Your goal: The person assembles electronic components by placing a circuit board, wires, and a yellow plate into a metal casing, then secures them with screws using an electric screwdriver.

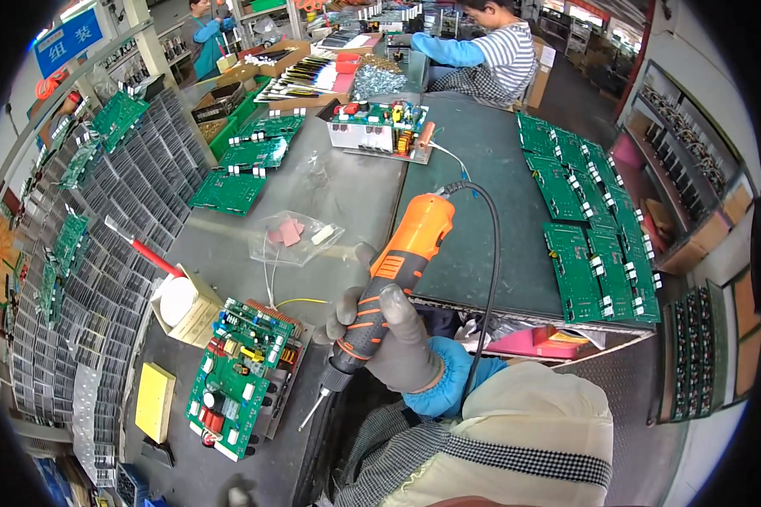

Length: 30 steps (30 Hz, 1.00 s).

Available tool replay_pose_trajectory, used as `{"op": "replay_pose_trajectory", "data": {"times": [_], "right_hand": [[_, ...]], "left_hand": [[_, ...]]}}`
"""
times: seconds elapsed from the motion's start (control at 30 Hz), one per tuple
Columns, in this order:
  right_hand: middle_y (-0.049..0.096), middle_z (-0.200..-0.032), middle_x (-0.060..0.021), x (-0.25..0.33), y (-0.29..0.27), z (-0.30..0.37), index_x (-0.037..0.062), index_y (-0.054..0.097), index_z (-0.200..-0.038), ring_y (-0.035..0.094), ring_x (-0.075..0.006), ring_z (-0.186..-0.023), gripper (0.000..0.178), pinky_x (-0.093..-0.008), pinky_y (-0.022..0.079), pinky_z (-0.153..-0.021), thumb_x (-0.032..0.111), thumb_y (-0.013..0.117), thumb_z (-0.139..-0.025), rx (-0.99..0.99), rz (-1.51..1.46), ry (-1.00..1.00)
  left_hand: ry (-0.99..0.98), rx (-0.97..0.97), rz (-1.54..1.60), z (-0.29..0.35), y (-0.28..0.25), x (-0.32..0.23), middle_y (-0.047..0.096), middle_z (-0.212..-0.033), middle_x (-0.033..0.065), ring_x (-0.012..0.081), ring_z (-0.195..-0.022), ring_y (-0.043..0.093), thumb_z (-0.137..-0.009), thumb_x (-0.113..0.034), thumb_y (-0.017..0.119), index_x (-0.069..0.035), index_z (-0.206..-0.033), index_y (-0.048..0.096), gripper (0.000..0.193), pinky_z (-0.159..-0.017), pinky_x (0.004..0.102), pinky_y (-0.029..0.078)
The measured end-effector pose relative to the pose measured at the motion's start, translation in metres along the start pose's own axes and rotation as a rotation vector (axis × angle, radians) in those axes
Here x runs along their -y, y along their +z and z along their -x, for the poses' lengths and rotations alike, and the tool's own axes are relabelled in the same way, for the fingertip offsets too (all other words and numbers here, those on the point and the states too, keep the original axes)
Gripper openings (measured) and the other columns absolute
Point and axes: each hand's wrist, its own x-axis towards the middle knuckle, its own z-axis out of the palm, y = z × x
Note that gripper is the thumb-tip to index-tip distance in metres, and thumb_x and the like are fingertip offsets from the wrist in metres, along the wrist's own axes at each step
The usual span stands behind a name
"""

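My right hand (402, 342), in a grey glove with a blue sleeve cuff, is closed round an orange and black electric screwdriver (389, 270). Its bit points down and left, beside the near green circuit board (249, 367), and does not touch it. That board carries many components and sits over a metal heat sink (286, 380), with white and yellow wires at its far end. Of my left hand (238, 492) only a blurred grey fingertip shows at the lower edge; its other fingers are out of sight.
Left of the board are a yellow block (155, 401) and a box (186, 308) with a red-handled brush (156, 258). A plastic bag (296, 238) lies beyond. Another board assembly (380, 131) stands farther off. Green boards (596, 220) cover the right side. A co-worker (490, 55) sits behind.
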Motion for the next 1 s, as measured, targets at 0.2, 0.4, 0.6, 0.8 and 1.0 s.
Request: {"op": "replay_pose_trajectory", "data": {"times": [0.2, 0.4, 0.6, 0.8, 1.0], "right_hand": [[0.065, -0.101, -0.0073, -0.009, -0.012, -0.012, 0.0265, 0.034, -0.156, 0.068, -0.0265, -0.093, 0.073, -0.0530, 0.055, -0.083, 0.050, 0.068, -0.096, -0.067, 0.033, 0.042], [0.065, -0.100, -0.0068, 0.000, -0.013, -0.009, 0.0246, 0.033, -0.157, 0.067, -0.0254, -0.092, 0.074, -0.0541, 0.054, -0.085, 0.052, 0.067, -0.097, -0.094, 0.040, 0.048], [0.063, -0.101, -0.0082, 0.008, -0.014, -0.011, 0.0250, 0.028, -0.159, 0.066, -0.0253, -0.093, 0.069, -0.0513, 0.053, -0.092, 0.041, 0.063, -0.101, -0.066, -0.014, 0.032], [0.063, -0.100, -0.0082, 0.010, -0.016, -0.017, 0.0249, 0.030, -0.157, 0.066, -0.0256, -0.093, 0.069, -0.0505, 0.053, -0.091, 0.043, 0.063, -0.100, -0.081, 0.029, 0.028], [0.063, -0.101, -0.0077, 0.010, -0.015, -0.024, 0.0244, 0.032, -0.157, 0.066, -0.0253, -0.092, 0.070, -0.0511, 0.053, -0.088, 0.044, 0.065, -0.098, -0.077, 0.032, -0.008]], "left_hand": [[-0.122, -0.146, -0.072, -0.065, -0.092, 0.012, 0.066, -0.090, 0.0031, 0.0108, -0.066, 0.053, -0.094, -0.051, 0.073, 0.000, -0.129, 0.064, 0.062, -0.056, 0.0265, 0.042], [0.005, -0.144, -0.333, -0.120, -0.136, 0.009, 0.067, -0.090, 0.0053, 0.0134, -0.067, 0.056, -0.094, -0.046, 0.071, -0.001, -0.127, 0.065, 0.056, -0.057, 0.0284, 0.044], [0.124, -0.150, -0.607, -0.171, -0.171, 0.005, 0.068, -0.090, 0.0075, 0.0159, -0.069, 0.058, -0.095, -0.042, 0.070, -0.002, -0.125, 0.066, 0.050, -0.058, 0.0302, 0.046], [0.152, -0.160, -0.871, -0.184, -0.199, 0.032, 0.069, -0.090, 0.0097, 0.0185, -0.070, 0.061, -0.095, -0.038, 0.068, -0.003, -0.123, 0.068, 0.045, -0.059, 0.0321, 0.048], [0.179, -0.166, -1.128, -0.185, -0.225, 0.059, 0.071, -0.090, 0.0119, 0.0211, -0.072, 0.064, -0.095, -0.033, 0.067, -0.003, -0.121, 0.069, 0.040, -0.060, 0.0339, 0.050]]}}
